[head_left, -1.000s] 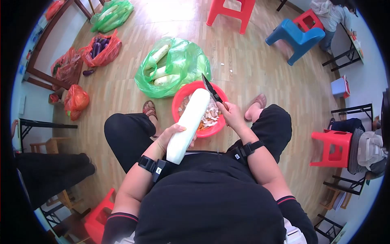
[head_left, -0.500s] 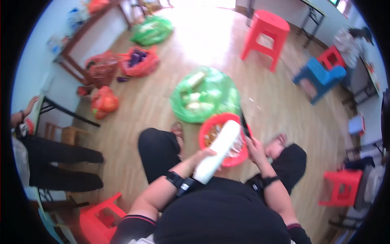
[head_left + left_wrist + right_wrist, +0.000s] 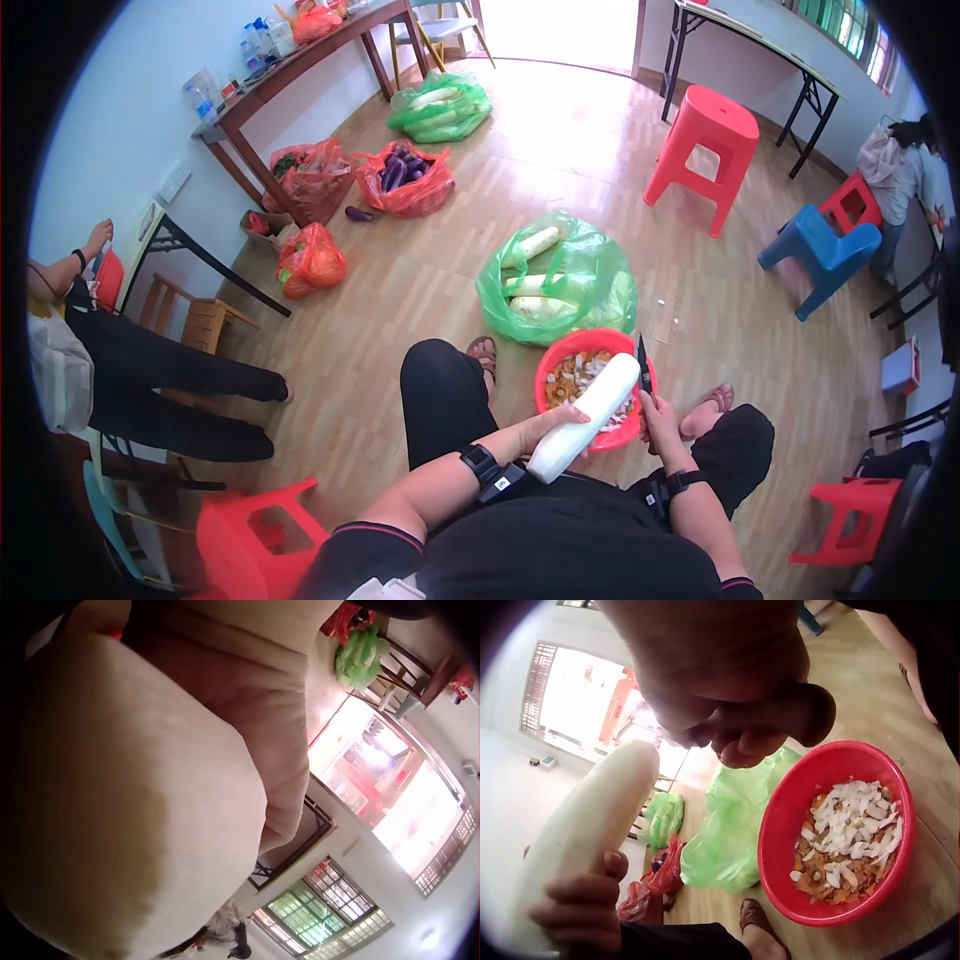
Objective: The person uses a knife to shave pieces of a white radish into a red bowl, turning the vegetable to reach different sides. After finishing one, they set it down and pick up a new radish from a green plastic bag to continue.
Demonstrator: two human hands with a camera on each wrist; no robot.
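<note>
Peeling or trimming, seemingly: left hand (image 3: 542,428) curled round the white radish (image 3: 590,412), held slanted near red basin (image 3: 541,385); right hand (image 3: 660,420) grips knife (image 3: 643,362) by radish's far end. Next stroke wants steady support, shallow blade.

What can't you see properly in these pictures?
Knife, head view: right hand hides most of its handle.
Basin, right wrist view: scraps cover its bottom.
Person at left, head view: edge cuts off their head.
Bottles, head view: writing too small to read.

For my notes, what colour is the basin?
The basin is red, clearest in the right wrist view.
</note>
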